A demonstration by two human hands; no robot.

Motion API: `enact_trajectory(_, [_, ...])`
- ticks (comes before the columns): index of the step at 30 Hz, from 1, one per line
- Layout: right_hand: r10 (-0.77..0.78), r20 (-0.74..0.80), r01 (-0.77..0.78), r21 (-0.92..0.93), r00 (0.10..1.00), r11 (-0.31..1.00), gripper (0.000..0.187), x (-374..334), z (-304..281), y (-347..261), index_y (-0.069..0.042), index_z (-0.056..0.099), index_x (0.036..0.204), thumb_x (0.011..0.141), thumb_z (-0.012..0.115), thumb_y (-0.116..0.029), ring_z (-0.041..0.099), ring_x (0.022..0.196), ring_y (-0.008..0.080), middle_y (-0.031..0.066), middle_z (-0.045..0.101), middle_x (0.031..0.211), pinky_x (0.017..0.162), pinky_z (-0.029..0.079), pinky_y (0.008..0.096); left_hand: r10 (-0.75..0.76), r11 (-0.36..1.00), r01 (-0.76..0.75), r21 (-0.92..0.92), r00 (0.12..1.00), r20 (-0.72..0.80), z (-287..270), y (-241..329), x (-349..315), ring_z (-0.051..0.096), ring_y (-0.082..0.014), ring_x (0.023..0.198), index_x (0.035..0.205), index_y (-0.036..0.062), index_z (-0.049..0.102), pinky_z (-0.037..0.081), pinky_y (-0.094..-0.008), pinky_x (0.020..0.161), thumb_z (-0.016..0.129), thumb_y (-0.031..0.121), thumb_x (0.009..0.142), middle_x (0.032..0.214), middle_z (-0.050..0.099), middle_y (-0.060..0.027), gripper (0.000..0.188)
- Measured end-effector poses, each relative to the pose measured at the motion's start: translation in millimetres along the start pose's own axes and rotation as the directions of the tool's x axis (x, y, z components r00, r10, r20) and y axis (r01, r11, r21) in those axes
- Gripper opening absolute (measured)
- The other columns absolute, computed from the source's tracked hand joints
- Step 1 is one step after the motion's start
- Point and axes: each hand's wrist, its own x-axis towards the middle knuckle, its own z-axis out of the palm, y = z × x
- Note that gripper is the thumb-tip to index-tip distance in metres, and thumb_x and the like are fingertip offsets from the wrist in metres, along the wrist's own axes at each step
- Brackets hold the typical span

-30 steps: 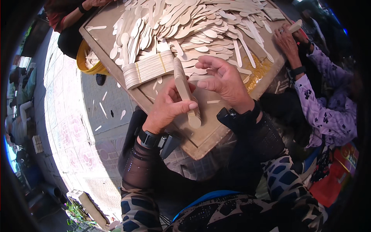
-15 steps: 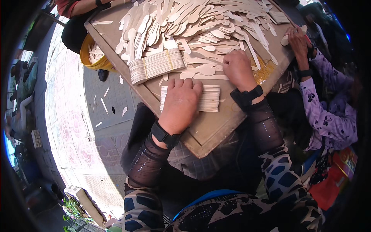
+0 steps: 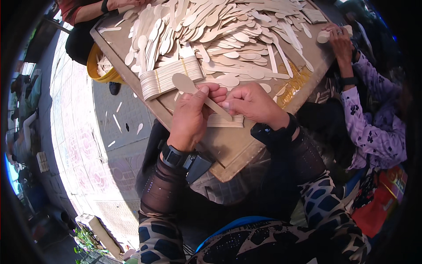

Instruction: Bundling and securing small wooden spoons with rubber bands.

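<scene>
My left hand is closed on a wooden spoon, pinched by its handle so the bowl points up and left. My right hand is beside it, thumb and fingertips pressed together and nearly meeting my left fingers. Whatever lies in that pinch is hidden. Under both hands, partly covered, lies a neat stack of wooden spoons on the brown table board. Just beyond my left hand sits a banded bundle of wooden spoons. A large heap of loose wooden spoons spreads over the far part of the board.
Yellow rubber bands lie toward the board's right edge. A yellow bucket stands off the left edge. At the right, a co-worker's hand holds spoons; another person's forearm reaches in at the far left.
My left hand has lifted from the stack and now holds a single spoon. My right hand has come from the heap's edge down and left to meet it.
</scene>
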Motion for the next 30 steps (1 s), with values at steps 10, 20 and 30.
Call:
enact_trajectory(10, [-0.387, -0.364, -0.175, -0.879, 0.847, 0.444, 0.009, 17, -41, 39, 0.001, 0.063, 0.07, 0.069, 0.054, -0.002, 0.061, 0.078, 0.0354, 0.018, 0.061, 0.074, 0.069, 0.047, 0.0481, -0.052, 0.996, 0.049, -0.07, 0.997, -0.053, -9, 8, 1, 0.053, -0.015, 0.07, 0.116, -0.0043, 0.052, 0.047, -0.031, 0.066, 0.045, 0.015, 0.095, 0.081, 0.058, -0.0061, 0.029])
enact_trajectory(20, [0.067, -0.368, -0.013, 0.146, 0.927, 0.989, 0.012, -2, -51, -8, 0.001, 0.066, 0.084, 0.08, 0.066, -0.009, 0.059, 0.058, 0.0078, 0.0026, 0.062, 0.065, 0.053, 0.047, 0.0231, -0.049, 0.992, 0.048, -0.114, 0.999, -0.009, -14, 11, 4, 0.055, -0.0162, 0.072, 0.117, -0.0055, 0.052, 0.047, -0.0302, 0.063, 0.043, 0.012, 0.095, 0.088, 0.061, -0.0088, 0.03])
enact_trajectory(30, [0.066, -0.079, -0.037, 0.319, 0.995, 0.947, 0.012, -16, -66, -14, 0.001, 0.066, 0.085, 0.078, 0.069, -0.009, 0.059, 0.059, 0.0071, 0.0023, 0.064, 0.069, 0.053, 0.046, 0.0189, 0.168, 0.984, -0.157, 0.087, 0.975, -0.146, -26, 32, 2, 0.054, -0.0144, 0.074, 0.114, -0.0057, 0.055, 0.046, -0.0275, 0.064, 0.043, 0.013, 0.094, 0.091, 0.062, -0.0091, 0.029])
